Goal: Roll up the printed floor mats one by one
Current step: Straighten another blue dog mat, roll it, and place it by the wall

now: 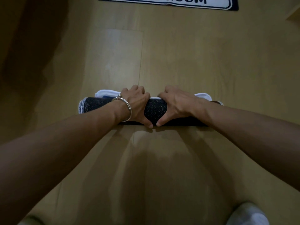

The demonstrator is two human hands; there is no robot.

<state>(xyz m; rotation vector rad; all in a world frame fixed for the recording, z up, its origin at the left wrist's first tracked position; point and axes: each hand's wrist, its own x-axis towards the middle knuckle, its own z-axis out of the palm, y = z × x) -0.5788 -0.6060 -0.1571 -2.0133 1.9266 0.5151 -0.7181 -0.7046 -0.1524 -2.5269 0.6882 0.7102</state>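
Observation:
A rolled floor mat [155,109] lies across the wooden floor in the middle of the head view, its dark dotted underside outward and a white edge showing along its far side. My left hand [138,104], with a metal bangle on the wrist, grips the roll left of centre, fingers curled over the far side and thumb at the near side. My right hand [175,104] grips it right of centre the same way. The two thumbs nearly meet at the roll's near edge. A second mat [168,1], navy with white lettering, lies flat at the top.
Light wooden floor [178,54] stretches between the roll and the flat mat. A white-socked foot [246,215] shows at the bottom right, another foot faintly at the bottom left. A pale wooden edge [293,15] stands at the top right.

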